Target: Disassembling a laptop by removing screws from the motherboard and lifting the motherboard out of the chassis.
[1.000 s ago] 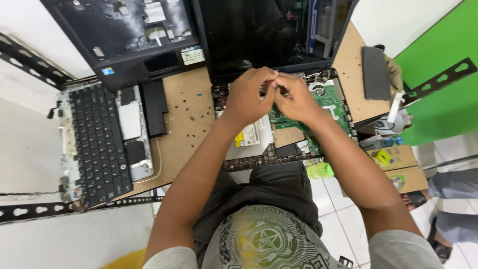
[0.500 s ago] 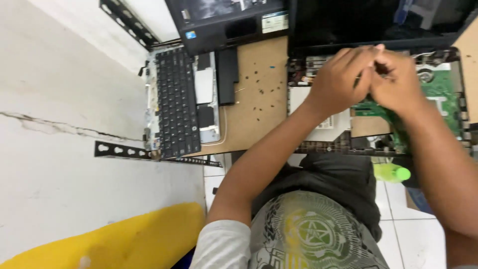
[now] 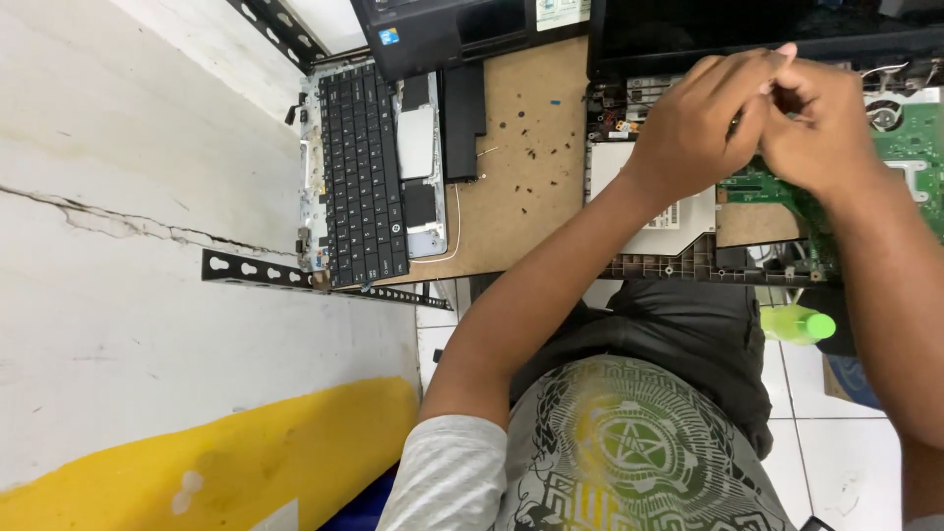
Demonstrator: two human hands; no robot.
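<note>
My left hand [image 3: 700,126] and my right hand [image 3: 824,128] meet fingertip to fingertip over an opened laptop base [image 3: 678,261]. Their fingers are bunched together, and whatever lies between them is hidden. Under the hands lies a green motherboard [image 3: 914,157] with a fan [image 3: 885,114]. A silver drive [image 3: 661,221] sits below my left wrist. The laptop's black screen [image 3: 688,34] stands just behind the hands.
A detached black keyboard panel [image 3: 359,177] lies at the left of the brown board [image 3: 531,211], beside a black bar [image 3: 462,116] and several loose screws [image 3: 531,149]. Another dark laptop [image 3: 442,34] sits behind. A green bottle [image 3: 798,323] lies below. A perforated rail [image 3: 285,273] edges the bench.
The view has swung left, so the wall and yellow stripe now fill the left side. Both hands have stayed pressed together over the laptop base.
</note>
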